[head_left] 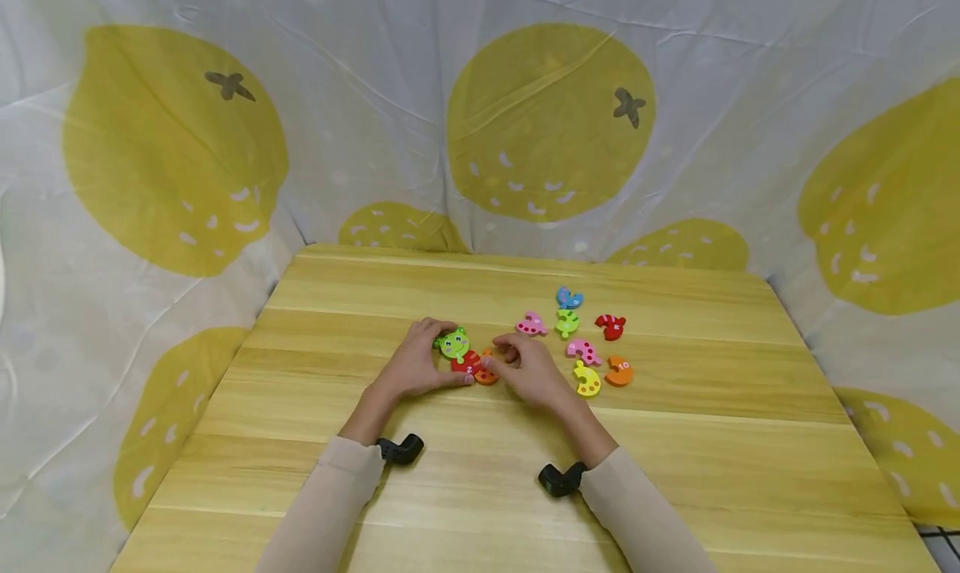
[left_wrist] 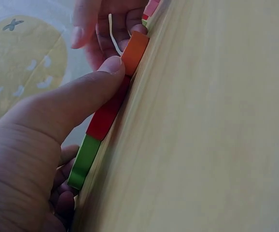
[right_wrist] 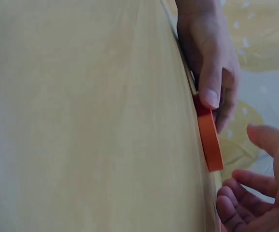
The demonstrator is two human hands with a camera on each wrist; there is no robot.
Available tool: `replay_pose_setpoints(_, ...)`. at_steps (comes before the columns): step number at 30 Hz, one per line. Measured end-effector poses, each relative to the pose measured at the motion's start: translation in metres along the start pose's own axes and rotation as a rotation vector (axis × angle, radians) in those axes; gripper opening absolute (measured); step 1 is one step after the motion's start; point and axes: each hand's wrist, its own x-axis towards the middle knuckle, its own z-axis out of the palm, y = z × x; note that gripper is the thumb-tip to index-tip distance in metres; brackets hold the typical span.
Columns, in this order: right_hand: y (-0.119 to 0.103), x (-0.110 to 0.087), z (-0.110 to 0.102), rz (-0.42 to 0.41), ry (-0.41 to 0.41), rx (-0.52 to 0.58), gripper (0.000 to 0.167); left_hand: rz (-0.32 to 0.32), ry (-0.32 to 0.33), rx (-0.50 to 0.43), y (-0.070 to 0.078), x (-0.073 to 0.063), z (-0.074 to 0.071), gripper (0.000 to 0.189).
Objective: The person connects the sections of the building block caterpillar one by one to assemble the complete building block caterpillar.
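Note:
A green smiling caterpillar head (head_left: 454, 344) joins a red puzzle piece (head_left: 467, 364) marked 2, with an orange puzzle piece (head_left: 486, 374) at the red one's right end. All three lie flat on the table. My left hand (head_left: 414, 361) holds this row, fingers behind the green head and thumb on the near edge of the red piece, by the orange one. Close to the orange piece is my right hand (head_left: 534, 371). In the right wrist view its thumb (right_wrist: 267, 137) and fingers are spread apart, with nothing between them.
Several loose puzzle pieces lie right of my right hand, among them a blue piece (head_left: 568, 298), a light green one (head_left: 567, 323), a dark red one (head_left: 611, 327) and a yellow one (head_left: 587, 379). A lemon-print cloth (head_left: 390, 139) hangs behind the wooden table (head_left: 712, 473).

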Motion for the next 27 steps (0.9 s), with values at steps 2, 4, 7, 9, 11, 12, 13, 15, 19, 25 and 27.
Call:
replay_pose_setpoints(2, 0.003, 0.002, -0.002, 0.019, 0.064, -0.006, 0.048, -0.009, 0.001, -0.004, 0.001, 0.000, -0.001, 0.097)
replay_pose_setpoints(4, 0.006, 0.005, -0.005, 0.035, 0.131, -0.030, 0.047, -0.015, 0.001, -0.010, 0.001, -0.001, -0.001, 0.097)
replay_pose_setpoints(7, 0.011, 0.009, -0.009, 0.058, 0.219, -0.081, 0.050, -0.027, -0.001, -0.022, 0.002, -0.001, -0.002, 0.095)
replay_pose_setpoints(9, 0.014, 0.012, -0.012, 0.072, 0.256, -0.099, 0.053, -0.033, -0.001, -0.026, 0.001, -0.001, -0.002, 0.094)
replay_pose_setpoints(11, 0.017, 0.015, -0.016, 0.086, 0.282, -0.106, 0.057, -0.036, 0.000, -0.026, 0.000, -0.001, -0.001, 0.094)
replay_pose_setpoints(12, 0.018, 0.016, -0.018, 0.094, 0.292, -0.102, 0.059, -0.036, -0.001, -0.024, 0.000, -0.001, -0.001, 0.094)
replay_pose_setpoints(13, 0.019, 0.017, -0.019, 0.104, 0.299, -0.096, 0.060, -0.037, -0.001, -0.023, -0.001, -0.002, -0.001, 0.094)
replay_pose_setpoints(15, 0.022, 0.018, -0.022, 0.118, 0.304, -0.104, 0.064, -0.036, -0.002, -0.021, -0.002, -0.002, 0.000, 0.094)
replay_pose_setpoints(19, 0.025, 0.020, -0.026, 0.145, 0.269, -0.127, 0.065, -0.033, -0.003, -0.030, -0.003, -0.002, 0.000, 0.094)
replay_pose_setpoints(25, 0.025, 0.020, -0.025, 0.146, 0.212, -0.142, 0.050, -0.034, -0.015, -0.040, -0.006, -0.002, -0.004, 0.091)
replay_pose_setpoints(27, 0.025, 0.017, -0.025, 0.140, 0.206, -0.153, 0.048, -0.028, -0.018, -0.041, -0.006, -0.002, -0.004, 0.091)
